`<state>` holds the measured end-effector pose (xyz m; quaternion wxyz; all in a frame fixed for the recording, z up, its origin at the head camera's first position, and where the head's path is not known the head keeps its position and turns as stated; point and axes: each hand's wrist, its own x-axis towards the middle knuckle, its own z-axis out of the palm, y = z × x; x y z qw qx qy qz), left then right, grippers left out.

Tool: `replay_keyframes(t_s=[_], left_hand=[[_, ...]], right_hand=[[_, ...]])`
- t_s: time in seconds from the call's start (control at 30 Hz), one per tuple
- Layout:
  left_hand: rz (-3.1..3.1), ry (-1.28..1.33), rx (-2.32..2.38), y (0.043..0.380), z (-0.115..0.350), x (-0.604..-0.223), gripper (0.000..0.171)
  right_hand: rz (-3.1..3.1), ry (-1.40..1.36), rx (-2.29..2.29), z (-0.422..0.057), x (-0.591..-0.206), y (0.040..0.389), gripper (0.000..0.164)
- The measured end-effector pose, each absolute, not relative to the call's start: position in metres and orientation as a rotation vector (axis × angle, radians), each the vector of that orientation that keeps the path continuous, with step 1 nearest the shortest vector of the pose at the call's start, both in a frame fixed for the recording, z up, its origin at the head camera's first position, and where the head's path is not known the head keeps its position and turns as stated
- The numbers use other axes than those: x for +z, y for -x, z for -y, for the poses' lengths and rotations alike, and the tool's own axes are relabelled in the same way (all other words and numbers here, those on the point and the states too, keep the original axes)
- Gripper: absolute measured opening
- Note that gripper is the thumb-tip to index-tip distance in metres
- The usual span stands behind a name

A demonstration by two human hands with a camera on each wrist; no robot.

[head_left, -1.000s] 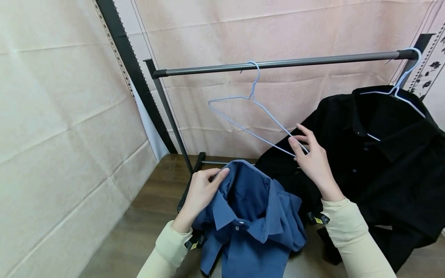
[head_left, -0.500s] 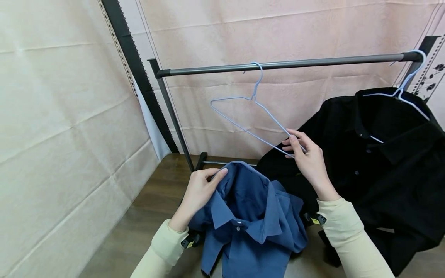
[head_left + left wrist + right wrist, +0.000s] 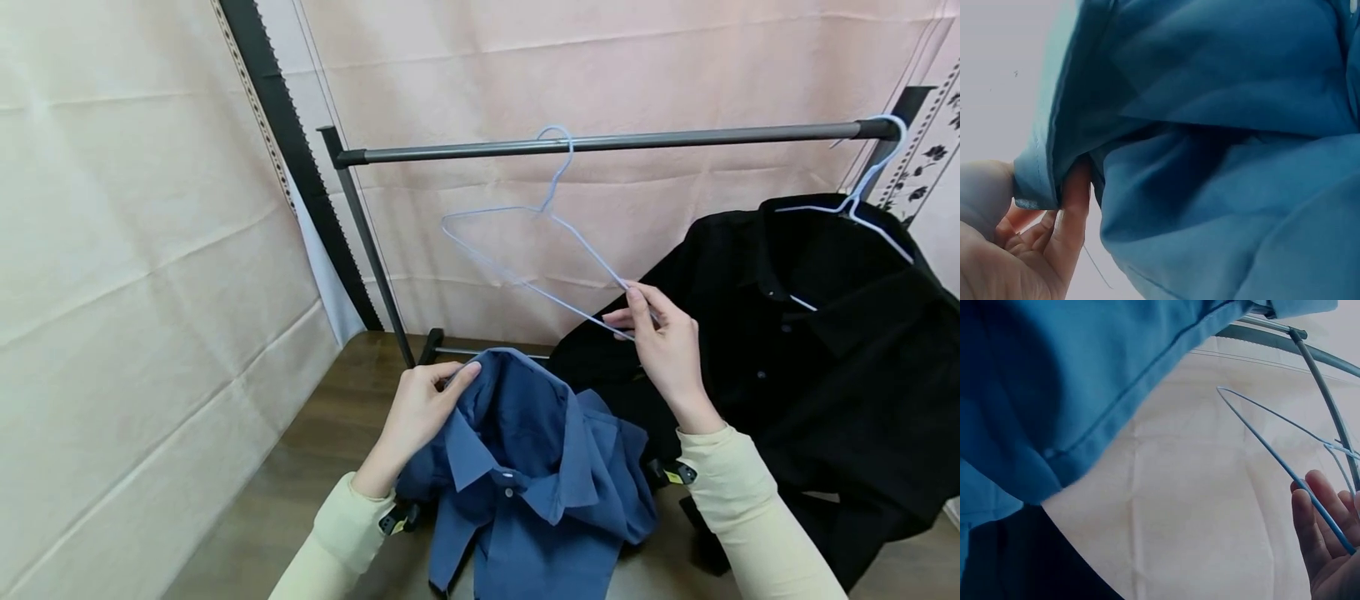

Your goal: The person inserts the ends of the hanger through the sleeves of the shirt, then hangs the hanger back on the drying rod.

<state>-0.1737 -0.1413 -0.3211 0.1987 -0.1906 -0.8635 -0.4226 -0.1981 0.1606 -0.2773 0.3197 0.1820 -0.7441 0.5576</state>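
Brn wood-grain tbl (image 3: 322, 450) w/ blk rack foot (image 3: 431, 344) on top

We can read no text, label, brand, number or sign in any of the three views. On the left wrist camera (image 3: 399, 518) and the right wrist camera (image 3: 672, 473) we see yellow patches, too small for us to tell whether they carry any lettering.

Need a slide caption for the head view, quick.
Left hand grips a blue shirt by its collar, right hand a light-blue hanger; a black shirt hangs on the rack.
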Motion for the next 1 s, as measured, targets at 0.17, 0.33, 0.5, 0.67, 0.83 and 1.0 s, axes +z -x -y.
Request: replay_keyframes(t_s=[0.17,0.33,0.5,0.67,0.83,1.0], left_hand=[[2.428,0.530,-1.175,0.177,0.142,-0.319,0.028],[2.438,0.501,-1.164,0.179,0.145,-0.318,0.029],[2.435,0.482,-1.165,0.180,0.147,-0.317,0.029],[2.427,0.454,-1.206,0.184,0.148,-0.318,0.031],[2.410,0.442,-1.221,0.186,0.150,-0.321,0.028],[2.402,0.473,-1.188,0.189,0.152,-0.318,0.029]], right_hand=[[1.906,-0.470,1.445,-0.165,-0.270,0.193,0.029],[1.874,-0.491,1.471,-0.173,-0.267,0.183,0.030],[1.833,-0.503,1.563,-0.194,-0.277,0.176,0.031],[1.665,-0.592,1.713,-0.227,-0.291,0.166,0.028],[1.412,-0.798,1.881,-0.256,-0.299,0.155,0.023],[1.338,-0.879,1.930,-0.279,-0.307,0.145,0.020]])
